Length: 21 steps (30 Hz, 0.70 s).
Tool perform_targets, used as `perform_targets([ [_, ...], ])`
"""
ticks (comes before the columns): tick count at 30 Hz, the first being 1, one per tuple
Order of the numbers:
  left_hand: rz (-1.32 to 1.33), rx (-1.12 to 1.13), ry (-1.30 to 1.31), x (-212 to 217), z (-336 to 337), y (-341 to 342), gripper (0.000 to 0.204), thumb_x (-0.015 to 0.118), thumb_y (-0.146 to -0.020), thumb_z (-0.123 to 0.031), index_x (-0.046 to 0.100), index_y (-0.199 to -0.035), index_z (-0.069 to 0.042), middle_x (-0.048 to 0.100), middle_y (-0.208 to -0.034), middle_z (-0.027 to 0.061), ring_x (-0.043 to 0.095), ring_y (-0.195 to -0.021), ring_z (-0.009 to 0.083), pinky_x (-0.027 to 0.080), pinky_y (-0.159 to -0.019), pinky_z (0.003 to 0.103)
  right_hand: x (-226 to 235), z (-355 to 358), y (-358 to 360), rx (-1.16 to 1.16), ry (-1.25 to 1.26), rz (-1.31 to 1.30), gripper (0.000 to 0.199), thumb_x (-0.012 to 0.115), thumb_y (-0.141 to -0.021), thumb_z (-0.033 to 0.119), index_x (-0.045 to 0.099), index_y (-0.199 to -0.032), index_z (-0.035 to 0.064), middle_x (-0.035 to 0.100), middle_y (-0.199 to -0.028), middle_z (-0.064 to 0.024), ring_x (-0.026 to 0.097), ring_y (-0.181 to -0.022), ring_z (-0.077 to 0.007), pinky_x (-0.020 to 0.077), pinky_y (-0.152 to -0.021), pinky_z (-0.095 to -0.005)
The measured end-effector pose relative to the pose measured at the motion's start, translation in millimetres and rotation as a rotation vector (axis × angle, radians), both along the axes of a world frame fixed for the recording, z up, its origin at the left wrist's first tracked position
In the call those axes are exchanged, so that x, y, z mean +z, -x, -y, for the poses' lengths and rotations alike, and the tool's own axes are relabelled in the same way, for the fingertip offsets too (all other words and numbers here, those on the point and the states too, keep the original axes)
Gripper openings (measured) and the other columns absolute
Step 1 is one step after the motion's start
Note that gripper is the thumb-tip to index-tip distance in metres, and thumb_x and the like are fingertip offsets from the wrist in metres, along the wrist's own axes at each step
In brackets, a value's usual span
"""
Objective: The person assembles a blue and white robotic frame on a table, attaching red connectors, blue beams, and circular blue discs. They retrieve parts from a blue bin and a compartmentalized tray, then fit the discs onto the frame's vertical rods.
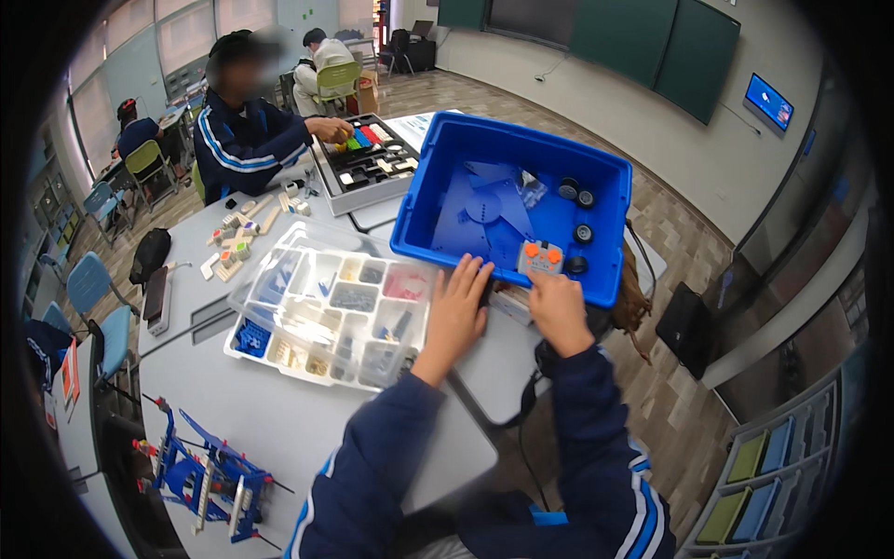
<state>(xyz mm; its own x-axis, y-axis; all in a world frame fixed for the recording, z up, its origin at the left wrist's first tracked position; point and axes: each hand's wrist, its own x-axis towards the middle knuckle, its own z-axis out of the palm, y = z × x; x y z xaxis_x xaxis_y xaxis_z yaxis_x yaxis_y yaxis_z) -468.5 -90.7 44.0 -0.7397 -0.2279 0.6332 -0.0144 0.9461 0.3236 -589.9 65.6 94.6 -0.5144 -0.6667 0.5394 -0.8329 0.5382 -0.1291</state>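
Observation:
My left hand (455,312) lies fingers spread on the table, touching the right edge of a clear compartment tray (279,349) of small building parts and reaching to the near wall of a blue plastic bin (438,177). My right hand (557,309) is curled at the bin's near rim, just below a grey controller with orange buttons (540,258); whether it grips anything is hidden. Inside the bin lie blue plates and black wheels (584,233).
A built blue model (207,475) stands at the table's near left. Across the table a seated person's hand (331,129) reaches into a black parts tray (372,160). Loose beige pieces (237,244), chairs (101,312), a black bag (684,321).

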Motion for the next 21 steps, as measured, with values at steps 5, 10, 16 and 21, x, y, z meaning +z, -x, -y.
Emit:
perform_targets([
  [5, -0.125, -0.048, -0.102, 7.4, 1.6, 4.1, 0.077, 0.067, -0.076, -0.006, 0.040, -0.148, -0.010, 0.042, -0.148, 0.0158, 0.033, -0.145, 0.0361, 0.030, -0.114, 0.056, 39.9, 44.4, 73.4, 0.264, -0.109, 0.287, 0.020, 0.064, -0.087, 0.016, 0.074, -0.099, 0.0032, 0.072, -0.090, -0.0190, 0.068, -0.085, -0.0377, 0.0548, -0.078, -0.0445],
  [10, -0.094, -0.012, -0.139, 7.2, -2.3, 6.2, 0.076, 0.066, -0.076, -0.005, 0.041, -0.147, -0.010, 0.043, -0.148, 0.0153, 0.034, -0.145, 0.0351, 0.032, -0.112, 0.054, 8.0, 99.8, 112.1, 0.343, -0.354, 0.188, 0.055, 0.081, -0.074, 0.021, 0.064, -0.122, 0.0008, 0.063, -0.118, -0.0158, 0.065, -0.104, -0.0356, 0.0535, -0.087, -0.0419],
  [16, -0.093, 0.035, -0.103, 7.6, -4.9, 5.1, 0.073, 0.064, -0.075, -0.002, 0.043, -0.145, -0.009, 0.046, -0.145, 0.0143, 0.038, -0.143, 0.0334, 0.036, -0.108, 0.051, -8.3, 98.7, 110.6, 0.164, -0.459, 0.130, 0.072, 0.091, -0.058, 0.017, 0.055, -0.118, 0.0007, 0.058, -0.117, -0.0184, 0.059, -0.110, -0.0382, 0.0525, -0.088, -0.0463],
  [21, -0.086, 0.034, -0.095, 7.5, -7.2, 2.8, 0.072, 0.063, -0.075, -0.001, 0.043, -0.144, -0.008, 0.046, -0.145, 0.0147, 0.039, -0.142, 0.0333, 0.037, -0.107, 0.048, -13.3, 98.9, 115.8, 0.122, -0.469, 0.187, 0.062, 0.090, -0.060, 0.017, 0.060, -0.111, 0.0021, 0.064, -0.107, -0.0167, 0.058, -0.112, -0.0387, 0.0521, -0.087, -0.0462],
])
